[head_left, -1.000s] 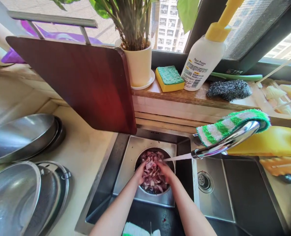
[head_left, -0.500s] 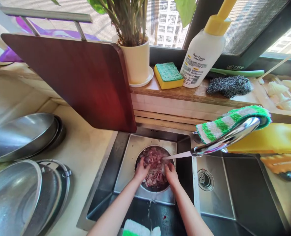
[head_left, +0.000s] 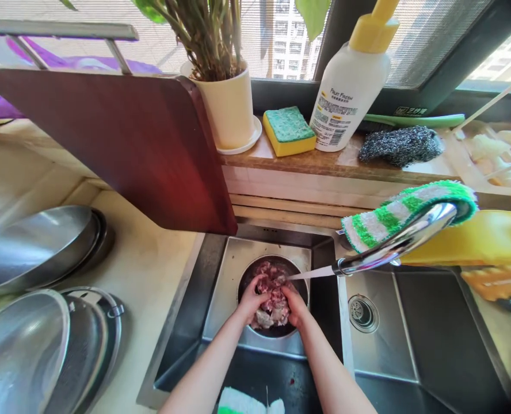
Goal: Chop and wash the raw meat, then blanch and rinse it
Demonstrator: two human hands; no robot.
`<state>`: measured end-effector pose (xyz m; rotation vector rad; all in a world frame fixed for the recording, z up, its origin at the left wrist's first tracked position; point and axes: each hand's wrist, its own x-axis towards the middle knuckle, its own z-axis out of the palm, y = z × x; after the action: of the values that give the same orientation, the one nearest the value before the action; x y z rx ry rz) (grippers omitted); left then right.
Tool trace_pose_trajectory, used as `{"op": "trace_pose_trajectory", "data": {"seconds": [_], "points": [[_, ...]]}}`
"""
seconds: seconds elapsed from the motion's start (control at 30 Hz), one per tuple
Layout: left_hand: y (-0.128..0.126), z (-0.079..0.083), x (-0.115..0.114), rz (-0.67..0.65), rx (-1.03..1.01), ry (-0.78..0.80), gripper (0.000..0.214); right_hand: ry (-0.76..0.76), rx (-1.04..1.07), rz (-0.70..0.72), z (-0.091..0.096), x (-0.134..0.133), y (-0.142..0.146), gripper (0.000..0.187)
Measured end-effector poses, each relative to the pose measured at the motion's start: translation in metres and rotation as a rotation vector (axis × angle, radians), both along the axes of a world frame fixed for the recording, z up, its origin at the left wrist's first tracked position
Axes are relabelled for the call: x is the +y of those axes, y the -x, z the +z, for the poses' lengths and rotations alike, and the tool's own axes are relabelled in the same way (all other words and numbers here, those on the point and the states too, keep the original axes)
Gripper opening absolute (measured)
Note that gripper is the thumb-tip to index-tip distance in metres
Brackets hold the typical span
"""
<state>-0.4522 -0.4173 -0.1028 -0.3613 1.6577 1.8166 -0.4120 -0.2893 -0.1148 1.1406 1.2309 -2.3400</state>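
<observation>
Pieces of raw meat [head_left: 275, 305] lie heaped in a round metal bowl [head_left: 306, 310] set in the left sink basin [head_left: 221, 282]. My left hand [head_left: 252, 299] curls around the left side of the heap, its thumb across the meat. On the other side my right hand [head_left: 295, 305] grips the meat, with some fingers hidden among the pieces. Both hands press the meat together between them. A stream of water runs from the chrome faucet [head_left: 393, 244] onto the meat near my right hand.
A dark red cutting board [head_left: 152, 155] leans behind the sink on the left. Metal bowls and strainers [head_left: 22, 345] stand on the left counter. On the ledge are a sponge [head_left: 289, 131], a white pump bottle [head_left: 350, 86] and steel wool [head_left: 402, 145]. A right basin [head_left: 445, 328] adjoins.
My hands have closed in toward each other and gathered the meat into a tighter heap. The view has shifted slightly, and the water keeps running.
</observation>
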Motion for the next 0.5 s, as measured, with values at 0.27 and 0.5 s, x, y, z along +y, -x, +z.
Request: {"op": "trace_pose_trajectory", "data": {"seconds": [0.27,0.5], "points": [[-0.019,0.021,-0.02,-0.252,0.35,0.168,0.053,-0.312,0.251,0.164,0.023,0.007,-0.025,0.053],[-0.008,-0.007,-0.018,-0.342,0.226,0.637,0.075,-0.552,0.011,0.236,-0.013,0.031,-0.011,0.055]]}}
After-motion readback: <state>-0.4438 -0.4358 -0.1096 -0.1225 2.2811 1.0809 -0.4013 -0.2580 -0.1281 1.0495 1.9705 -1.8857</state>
